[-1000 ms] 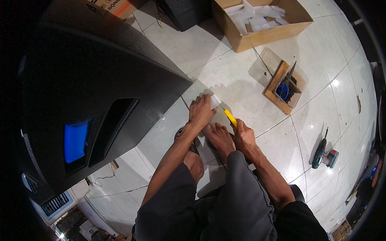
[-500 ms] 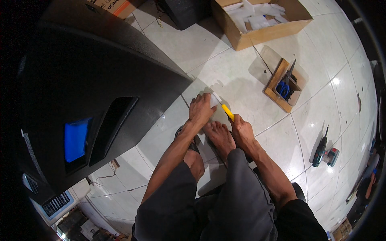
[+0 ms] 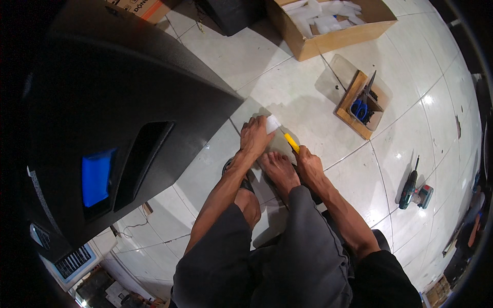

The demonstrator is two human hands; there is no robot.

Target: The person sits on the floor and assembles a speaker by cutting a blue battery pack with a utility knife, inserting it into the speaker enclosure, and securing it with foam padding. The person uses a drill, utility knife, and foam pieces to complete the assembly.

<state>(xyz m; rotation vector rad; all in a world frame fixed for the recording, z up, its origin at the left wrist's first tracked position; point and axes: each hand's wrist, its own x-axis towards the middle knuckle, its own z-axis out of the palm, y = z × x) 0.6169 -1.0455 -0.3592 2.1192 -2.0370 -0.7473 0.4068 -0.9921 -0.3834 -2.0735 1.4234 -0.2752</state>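
My left hand is closed on a small white block, foam-like in look, held low over the floor beside my bare foot. A yellow utility knife is gripped in my right hand, its thin blade pointing up and left toward the block. Blade and block are very close; whether they touch I cannot tell. My fingers hide part of the block and the knife's rear end.
To the left stands a large black cabinet. Ahead are a cardboard box of white pieces and a clear tray with wooden strips, black screws and blue-handled scissors. A cordless drill lies at right on the tiled floor.
More of the white block's face now shows beside my left fingers. The knife has shifted slightly away from the block's near side. Both hands keep their grip.
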